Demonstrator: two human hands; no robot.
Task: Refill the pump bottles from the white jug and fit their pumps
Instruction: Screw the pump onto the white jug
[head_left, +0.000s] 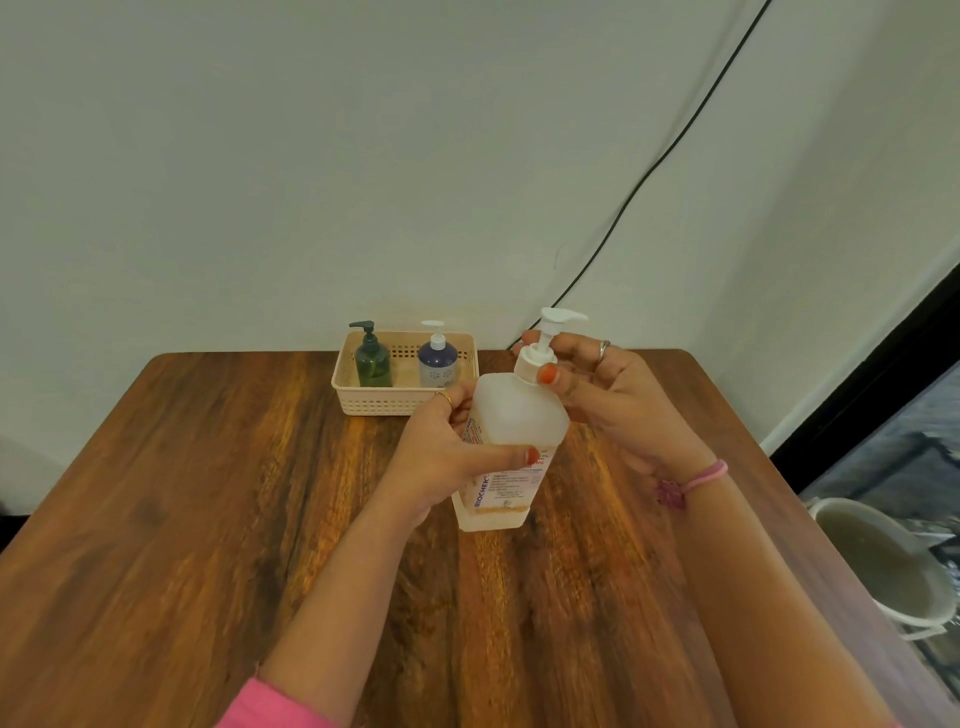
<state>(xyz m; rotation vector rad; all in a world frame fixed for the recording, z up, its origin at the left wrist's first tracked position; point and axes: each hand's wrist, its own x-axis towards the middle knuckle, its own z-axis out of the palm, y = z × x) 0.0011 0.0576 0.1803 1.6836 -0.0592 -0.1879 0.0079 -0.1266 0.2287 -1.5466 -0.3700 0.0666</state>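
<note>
A translucent square pump bottle with a printed label stands tilted on the wooden table. My left hand grips its body from the left. My right hand pinches the white collar of its pump between thumb and fingers, and the white nozzle points right above them. A cream basket at the table's far edge holds a dark green pump bottle and a blue-and-white pump bottle, both upright with pumps on.
A white jug or bucket with murky contents sits on the floor off the table's right edge. A black cable runs down the wall behind the table. The wall stands close behind the basket.
</note>
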